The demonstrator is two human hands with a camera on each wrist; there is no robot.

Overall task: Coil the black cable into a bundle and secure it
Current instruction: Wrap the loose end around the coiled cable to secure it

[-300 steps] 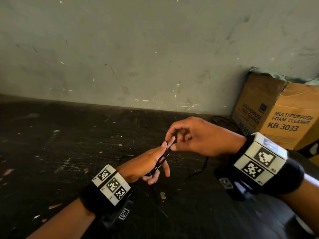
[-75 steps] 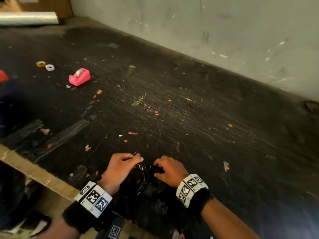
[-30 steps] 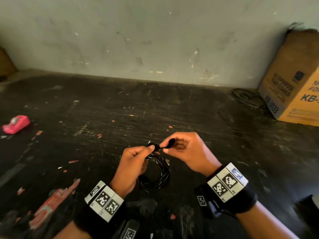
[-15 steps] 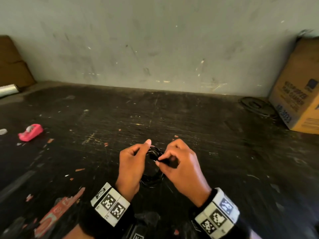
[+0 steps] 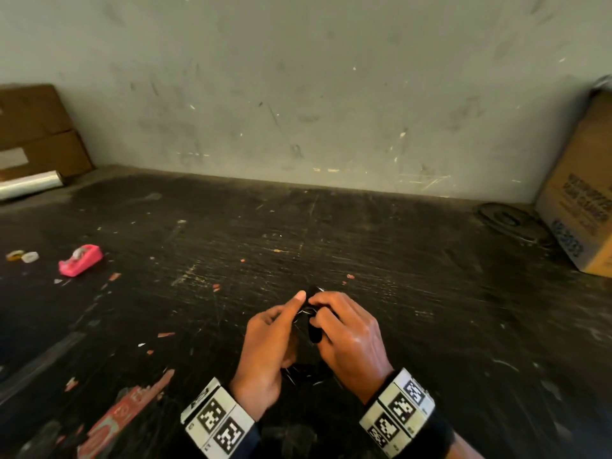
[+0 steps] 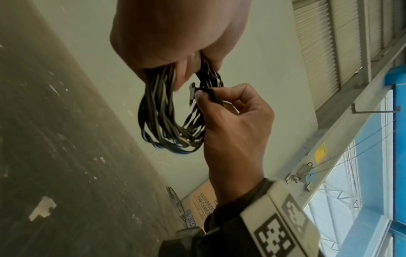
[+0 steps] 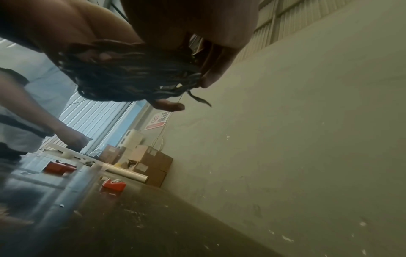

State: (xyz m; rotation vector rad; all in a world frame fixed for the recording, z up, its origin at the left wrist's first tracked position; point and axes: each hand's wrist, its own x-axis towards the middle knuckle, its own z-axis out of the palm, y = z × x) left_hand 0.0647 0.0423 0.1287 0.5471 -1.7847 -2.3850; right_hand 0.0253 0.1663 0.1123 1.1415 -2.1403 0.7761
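Observation:
The black cable (image 6: pixel 167 121) is wound into a small bundle of several loops and held above the dark worktable (image 5: pixel 414 309). My left hand (image 5: pixel 298 309) grips the top of the bundle, with loops hanging below its fingers (image 6: pixel 182 69) in the left wrist view. My right hand (image 5: pixel 318 314) is pressed against the left and pinches a short black strap (image 5: pixel 314 332) against one side of the bundle. The strap's end (image 6: pixel 193 94) shows at my right thumb. In the right wrist view the bundle (image 7: pixel 123 74) is dark and blurred under the fingers.
A pink tape dispenser (image 5: pixel 80 260) and two small tape rolls (image 5: pixel 23 256) lie at the left. Cardboard boxes (image 5: pixel 36 134) and a film roll (image 5: pixel 29 185) stand at the back left, a foam-cleaner box (image 5: pixel 579 220) and a flat black disc (image 5: pixel 506 218) at the back right. Another person (image 7: pixel 22 113) works to the left.
My right hand, which held the strap end out to the right a second ago, has brought it in against the bundle. Both hands now sit tight together.

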